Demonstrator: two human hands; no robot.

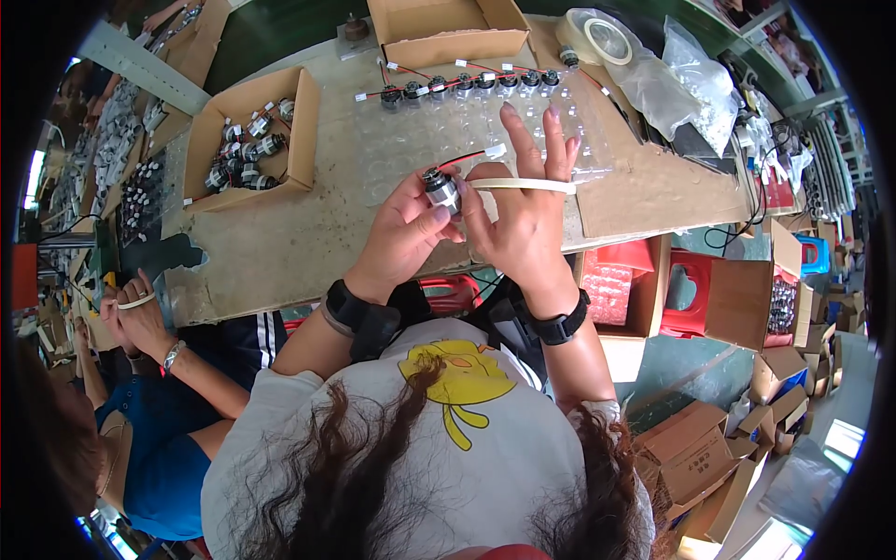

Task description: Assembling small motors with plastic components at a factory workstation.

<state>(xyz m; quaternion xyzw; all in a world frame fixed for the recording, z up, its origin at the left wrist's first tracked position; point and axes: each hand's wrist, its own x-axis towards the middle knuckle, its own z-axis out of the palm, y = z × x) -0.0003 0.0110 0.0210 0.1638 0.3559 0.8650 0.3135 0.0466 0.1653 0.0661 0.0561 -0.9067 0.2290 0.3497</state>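
Note:
My left hand [399,233] is closed around a small silver-and-black cylinder [442,194], which looks like a small motor, with a thin red wire [464,157] and a white plug [495,150] at its upper end. Beside it, my right hand [525,229] has its thumb and forefinger bent in close to the motor's side. A narrow cream ring [537,185], seen edge-on and looking like a roll of tape, sits on that hand's fingers. The other right fingers point up and apart. What lies between the right fingertips is hidden.
Beyond my hands, a clear plastic tray [401,140] holds a row of similar motors [464,86]. A cardboard box [308,140] of motors stands left, another box [453,42] behind. A wide tape roll [607,42] and plastic bags lie right. A co-worker's hands [140,313] are at left.

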